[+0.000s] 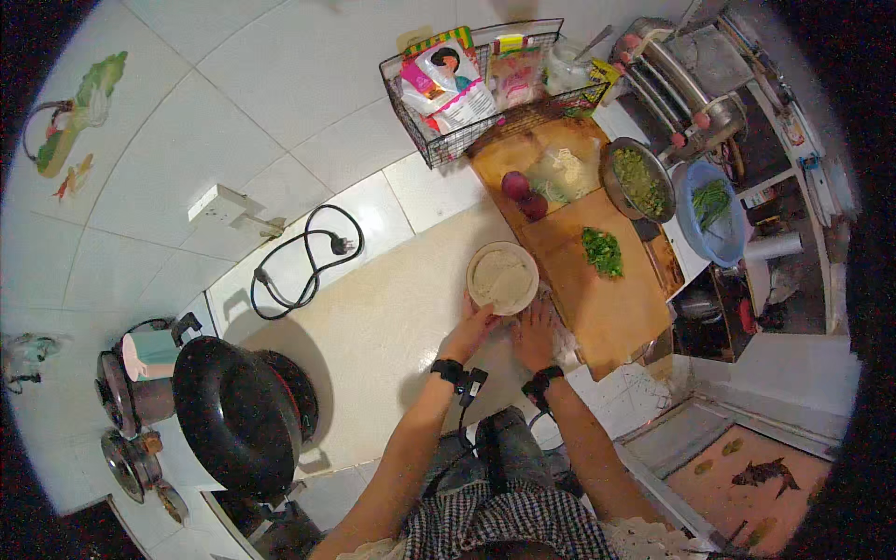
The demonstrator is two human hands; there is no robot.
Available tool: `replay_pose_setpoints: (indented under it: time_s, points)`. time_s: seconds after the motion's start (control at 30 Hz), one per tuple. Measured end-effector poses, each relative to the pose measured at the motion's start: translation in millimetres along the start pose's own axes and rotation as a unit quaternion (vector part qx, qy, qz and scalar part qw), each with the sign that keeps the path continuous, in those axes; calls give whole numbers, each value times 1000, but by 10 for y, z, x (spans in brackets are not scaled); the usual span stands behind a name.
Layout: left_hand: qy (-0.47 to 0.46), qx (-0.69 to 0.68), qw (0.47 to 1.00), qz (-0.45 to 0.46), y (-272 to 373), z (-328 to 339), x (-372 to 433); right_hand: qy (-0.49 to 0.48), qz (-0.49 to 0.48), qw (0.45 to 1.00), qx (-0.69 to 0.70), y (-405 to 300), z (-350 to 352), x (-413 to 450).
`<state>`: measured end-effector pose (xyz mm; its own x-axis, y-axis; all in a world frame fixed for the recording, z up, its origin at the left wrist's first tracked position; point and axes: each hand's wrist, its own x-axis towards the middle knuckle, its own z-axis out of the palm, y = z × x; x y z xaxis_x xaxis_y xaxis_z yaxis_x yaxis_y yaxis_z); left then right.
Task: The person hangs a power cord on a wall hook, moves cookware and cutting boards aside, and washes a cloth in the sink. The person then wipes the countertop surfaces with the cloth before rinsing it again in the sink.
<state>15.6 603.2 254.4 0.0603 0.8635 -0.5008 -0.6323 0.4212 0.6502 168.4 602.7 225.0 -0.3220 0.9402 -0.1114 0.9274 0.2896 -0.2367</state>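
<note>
A pale round bowl (pixel 502 278) stands before me on the cream counter mat, near the left edge of the wooden boards. Something pale lies in it, but I cannot tell what. My left hand (pixel 479 325) has hold of its near rim, with a fingertip over the edge. Flat and empty, my right hand (pixel 535 330) rests just to the right with its fingers apart, close to the bowl's near side. Chopped green leaves (pixel 603 252) lie in a heap on the cutting board (pixel 609 315). Two purple onions (pixel 516 186) sit farther back beside a clear bag (pixel 565 170).
A black wok (pixel 234 420) tilts at the left near a coiled power cord (pixel 308 262). Behind the boards stands a wire basket (pixel 448 147) of packets. At right are a metal bowl of chopped greens (pixel 638 180), a blue basin (pixel 728 238) and a roller machine (pixel 675 84).
</note>
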Motion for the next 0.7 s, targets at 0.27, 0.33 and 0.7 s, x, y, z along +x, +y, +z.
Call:
replay_pose_setpoints:
  time_s: [0.27,0.33,0.7]
  points:
    - [102,4,994,26,300,-546,-519,30,-49,998,38,-414,-197,764]
    - [117,-20,991,61,356,-670,-700,31,-44,998,29,-441,-153,974]
    - [263,-106,931,230,693,-1446,-1405,45,-210,974,69,-1748,191,1364]
